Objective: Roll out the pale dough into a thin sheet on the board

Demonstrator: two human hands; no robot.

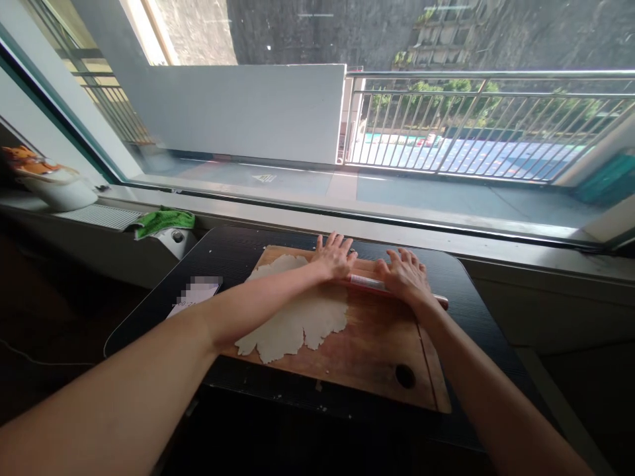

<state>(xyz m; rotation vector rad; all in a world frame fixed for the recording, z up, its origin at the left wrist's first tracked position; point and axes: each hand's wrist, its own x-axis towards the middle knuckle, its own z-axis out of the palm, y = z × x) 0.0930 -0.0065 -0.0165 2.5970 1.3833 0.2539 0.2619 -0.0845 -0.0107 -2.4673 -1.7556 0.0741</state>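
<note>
A flat, ragged-edged sheet of pale dough (282, 330) covers the left part of a wooden board (372, 350). Across the far side of the board lies a rolling pin (370, 283) with a printed label, its right handle showing past my right wrist. My left hand (335, 256) rests on the pin's left part with fingers spread, near the dough's far edge. On the pin's right part lies my right hand (405, 272), its fingers apart and stretched forward. My left forearm passes over the dough and hides some of it.
The board sits on a black table (228, 248) below a large window. A phone (196, 297) lies at the table's left. Beyond it, a green cloth (163, 221) and a white bucket (62, 188) are by the sill. The board has a dark hole (405, 376) near its right corner.
</note>
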